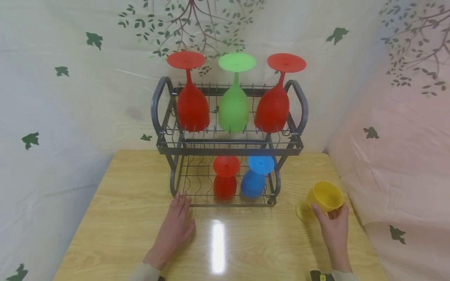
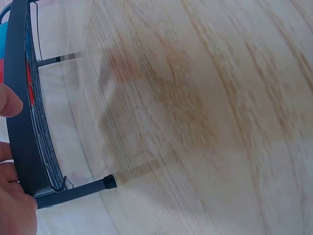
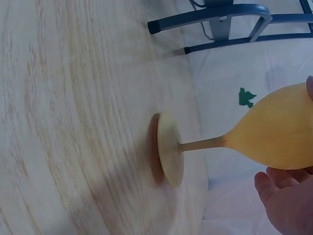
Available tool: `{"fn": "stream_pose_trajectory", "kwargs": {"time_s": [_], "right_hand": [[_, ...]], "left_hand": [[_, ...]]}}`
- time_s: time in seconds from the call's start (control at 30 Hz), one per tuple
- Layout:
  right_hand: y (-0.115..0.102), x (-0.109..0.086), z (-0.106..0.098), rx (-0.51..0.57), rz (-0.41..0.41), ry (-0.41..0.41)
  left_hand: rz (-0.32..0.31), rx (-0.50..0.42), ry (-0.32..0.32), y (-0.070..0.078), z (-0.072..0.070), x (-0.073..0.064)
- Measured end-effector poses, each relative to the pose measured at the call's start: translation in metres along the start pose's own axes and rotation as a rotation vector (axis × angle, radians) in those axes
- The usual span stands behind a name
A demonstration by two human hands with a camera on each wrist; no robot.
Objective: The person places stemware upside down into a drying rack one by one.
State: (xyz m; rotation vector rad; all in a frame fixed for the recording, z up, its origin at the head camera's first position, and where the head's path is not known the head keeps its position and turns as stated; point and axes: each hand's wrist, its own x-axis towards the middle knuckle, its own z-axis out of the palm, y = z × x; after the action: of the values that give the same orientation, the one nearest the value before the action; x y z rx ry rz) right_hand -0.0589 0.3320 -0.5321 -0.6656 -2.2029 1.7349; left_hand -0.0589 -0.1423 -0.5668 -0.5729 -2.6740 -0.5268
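A yellow goblet (image 1: pixel 327 196) is in my right hand (image 1: pixel 335 226), which holds it round the bowl, mouth up. In the right wrist view the goblet's foot (image 3: pixel 170 149) is at the tabletop with a dark shadow along it; whether it touches, I cannot tell. My left hand (image 1: pixel 175 224) rests its fairly straight fingers on the front left corner of the dark two-tier dish rack (image 1: pixel 230 150). The left wrist view has its thumb and fingers against the rack's front bar (image 2: pixel 22 98). Part of the right fingers is hidden behind the bowl.
Upside down on the upper tier stand a red goblet (image 1: pixel 193 107), a green goblet (image 1: pixel 233 109) and another red goblet (image 1: pixel 272 109). The lower tier bears a red goblet (image 1: pixel 225 187) and a blue goblet (image 1: pixel 253 183). Patterned cloth (image 1: pixel 386 156) surrounds the wooden table (image 1: pixel 116 218).
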Motion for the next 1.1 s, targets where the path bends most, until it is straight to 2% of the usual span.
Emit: {"fn": "stream_pose_trajectory", "kwargs": {"time_s": [0.47,0.63,0.93,1.1], "right_hand": [[-0.033,-0.031,0.001,0.049,-0.086,0.019],[-0.045,-0.04,0.002,0.057,-0.091,0.019],[-0.06,-0.057,0.008,0.102,-0.151,-0.022],[-0.065,-0.069,0.016,0.058,-0.188,-0.056]], "left_hand": [[-0.026,0.008,-0.023,0.001,0.001,0.0],[-0.033,0.004,-0.03,0.001,0.001,0.0],[-0.052,-0.008,-0.044,0.002,0.0,0.0],[-0.049,-0.013,-0.039,0.004,-0.002,0.0]]}}
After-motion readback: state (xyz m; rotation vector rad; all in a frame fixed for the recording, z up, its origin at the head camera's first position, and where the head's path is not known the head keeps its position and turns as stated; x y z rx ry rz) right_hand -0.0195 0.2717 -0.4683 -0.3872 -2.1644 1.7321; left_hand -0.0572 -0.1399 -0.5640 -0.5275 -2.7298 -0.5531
